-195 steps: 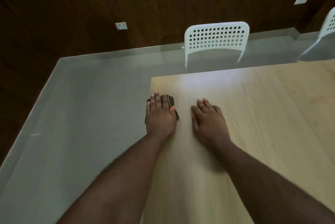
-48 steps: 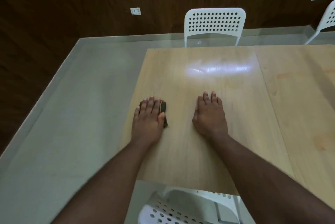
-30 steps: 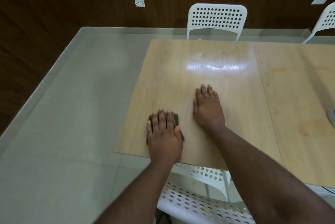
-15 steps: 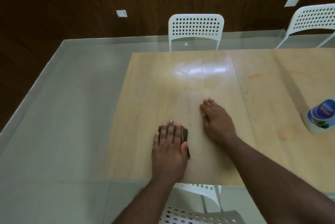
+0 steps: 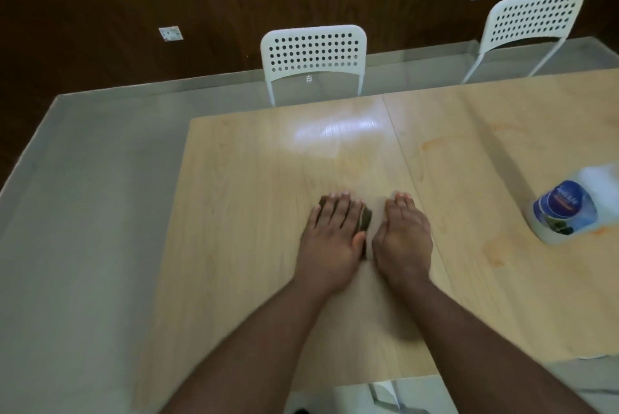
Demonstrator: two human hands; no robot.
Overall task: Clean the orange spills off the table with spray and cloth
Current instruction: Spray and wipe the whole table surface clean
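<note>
Since half a sec ago the left hand & the cloth under it slid to the right, so now it sits just beside the right hand; before, the two hands were well apart. The right hand pulled back toward the person a bit. More of the bottle shows now, at the right edge.

The table is pale wood, smooth & shiny, w/ a bright patch of light near the far side. It's made of 2 flat boards w/ a thin line between them. The cloth is dark, small & flat; only its far edge & right side peek out. The bottle is white plastic w/ a round blue label, blurry. Faint orange marks sit on the right board, near the bottle. 2 white chairs w/ round holes in the backs stand at the far side, by a dark wood wall. The floor is grey & smooth.

Left hand: flat, fingers straight, pressing down on the cloth, not curled round it. Right hand: flat on the bare wood, fingers together & straight, holding nothing, just beside the cloth's right side.
</note>
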